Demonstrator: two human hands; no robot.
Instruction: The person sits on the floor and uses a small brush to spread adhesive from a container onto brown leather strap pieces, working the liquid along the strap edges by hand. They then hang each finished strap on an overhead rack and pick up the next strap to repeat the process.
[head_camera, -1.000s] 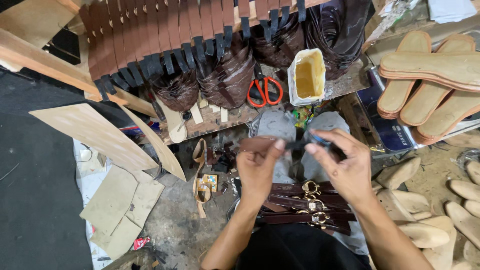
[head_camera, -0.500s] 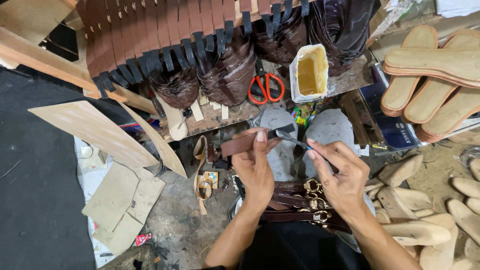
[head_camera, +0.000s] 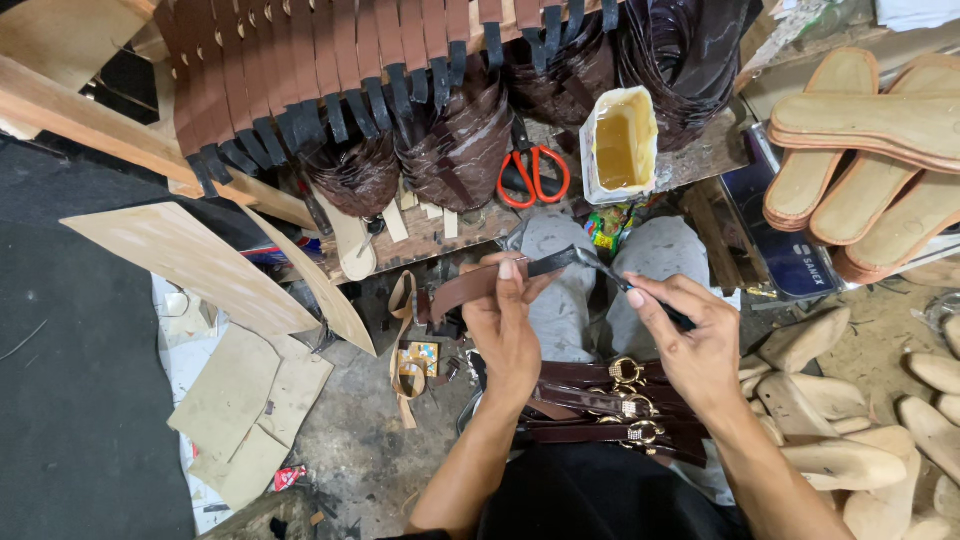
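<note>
My left hand (head_camera: 510, 325) pinches a brown leather strap (head_camera: 470, 287) and holds it level in front of me, its dark end pointing right. My right hand (head_camera: 695, 335) grips a thin dark tool (head_camera: 625, 285), whose tip touches the dark end of the strap. On my lap, just under both hands, lie several dark brown straps with gold buckles (head_camera: 620, 400).
A low wooden bench (head_camera: 420, 235) ahead carries red-handled scissors (head_camera: 533, 178), a tub of yellow glue (head_camera: 620, 140) and bunches of brown straps (head_camera: 350, 90). Tan insoles (head_camera: 860, 130) are stacked at right, wooden lasts (head_camera: 850, 460) lie lower right, cardboard pieces (head_camera: 240, 400) lie left.
Both hands have shifted slightly up and right with the strap. The tool tip stays at the strap's dark end.
</note>
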